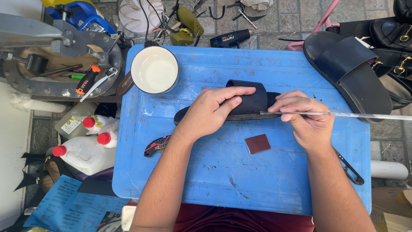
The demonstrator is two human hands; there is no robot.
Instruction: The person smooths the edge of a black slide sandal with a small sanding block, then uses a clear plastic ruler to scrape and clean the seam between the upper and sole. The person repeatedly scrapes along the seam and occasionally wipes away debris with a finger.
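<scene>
Sandal [251, 103] btwn both hands, on blue table [214, 172]

Daylight; grey paved floor [283, 19]; scuffed blue plastic table [240, 172]; grey metal stand [51, 56].

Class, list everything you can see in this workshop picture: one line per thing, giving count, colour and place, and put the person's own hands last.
Slide sandal: one, dark navy, middle of the table, under both hands.
Long thin rod: one, pale, running right from the right hand.
Table: one, blue plastic, centre.
Bowl: one, white inside, table's far left corner.
Square patch: one, reddish brown, on the table below the sandal.
Pliers: one, red and black, table's left edge.
Second sandal: one, dark navy, table's far right corner.
Jugs: three, whitish with red caps, left of the table.
Sandpaper sheets: several, blue, lower left.
Heat gun: one, dark, on the paving beyond the table.
Left hand: gripping the sandal's strap.
Right hand: pinching the rod at the sandal's sole.
</scene>
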